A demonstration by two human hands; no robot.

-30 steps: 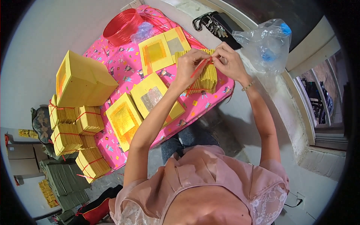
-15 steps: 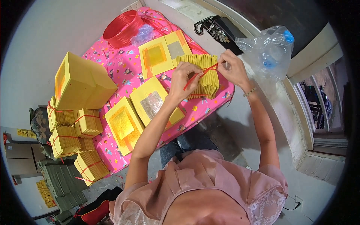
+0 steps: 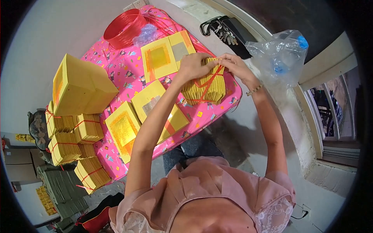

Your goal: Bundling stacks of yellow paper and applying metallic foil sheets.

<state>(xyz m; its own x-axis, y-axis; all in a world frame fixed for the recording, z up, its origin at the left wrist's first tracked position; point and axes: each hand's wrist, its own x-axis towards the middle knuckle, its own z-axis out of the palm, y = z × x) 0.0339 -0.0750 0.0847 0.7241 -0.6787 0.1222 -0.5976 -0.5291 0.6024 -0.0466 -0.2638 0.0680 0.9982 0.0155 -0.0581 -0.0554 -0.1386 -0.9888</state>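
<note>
I see the yellow paper bundle (image 3: pixel 198 91) near the right corner of the worktop (image 3: pixel 124 68), red string (image 3: pixel 213 79) across it; left hand (image 3: pixel 194 66) curls over its top, right hand (image 3: pixel 236 67) bunches alongside; what either pinches, I can't tell.

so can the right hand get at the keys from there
Probably yes: the keys lie uncovered just beyond the right hand, with nothing apparent standing between, though it would likely have to leave the yellow bundle first.
</note>
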